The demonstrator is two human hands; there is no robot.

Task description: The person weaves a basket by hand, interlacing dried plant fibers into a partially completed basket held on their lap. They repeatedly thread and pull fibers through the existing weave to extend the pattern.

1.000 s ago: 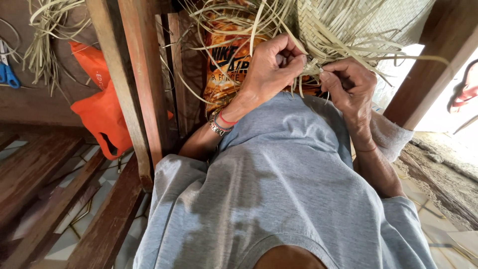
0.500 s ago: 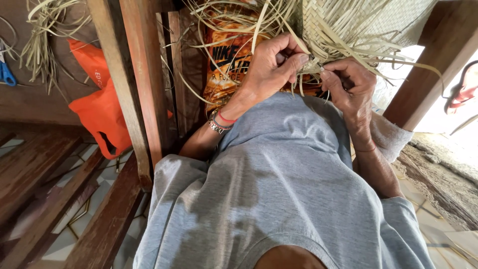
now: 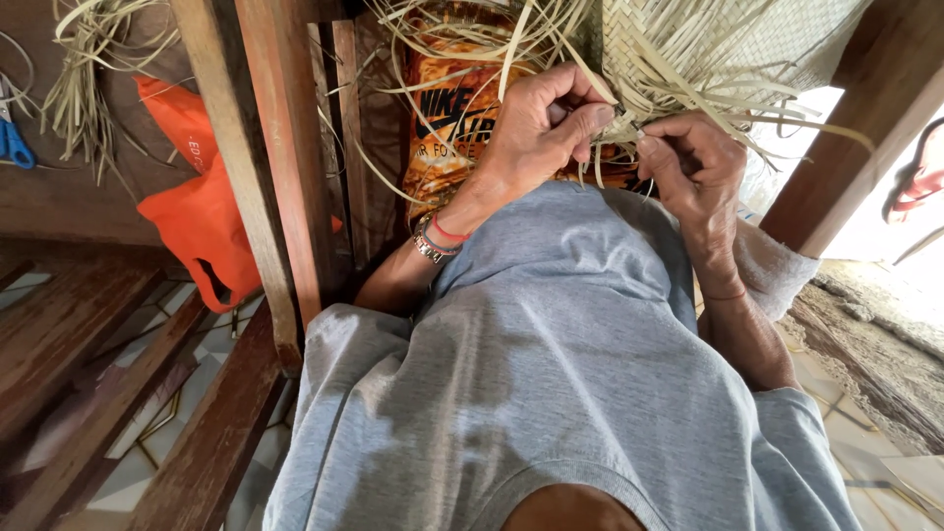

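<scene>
Both hands meet at the ragged lower edge of a woven straw mat [image 3: 708,39], which hangs at the top of the view above the person's grey shirt [image 3: 551,374]. The left hand [image 3: 541,133] is curled closed, thumb and forefinger pinching a few of the loose pale straw strips [image 3: 688,93] that trail from the mat's edge; a metal bracelet and a red thread [image 3: 438,236] sit on that wrist. The right hand [image 3: 693,172] is closed too, its fingertips gripping strips just beside the left hand's pinch, so the two hands nearly touch. Behind the hands hangs an orange printed bag [image 3: 447,128], partly covered by stray strips. To the left stand slanted wooden posts [image 3: 265,177], and beyond them an orange plastic bag [image 3: 192,221] hangs below a bundle of dry straw [image 3: 88,88]. A blue scissor handle [image 3: 15,147] shows at the far left edge. Wooden slats [image 3: 88,393] and patterned floor tiles [image 3: 157,433] lie below.
</scene>
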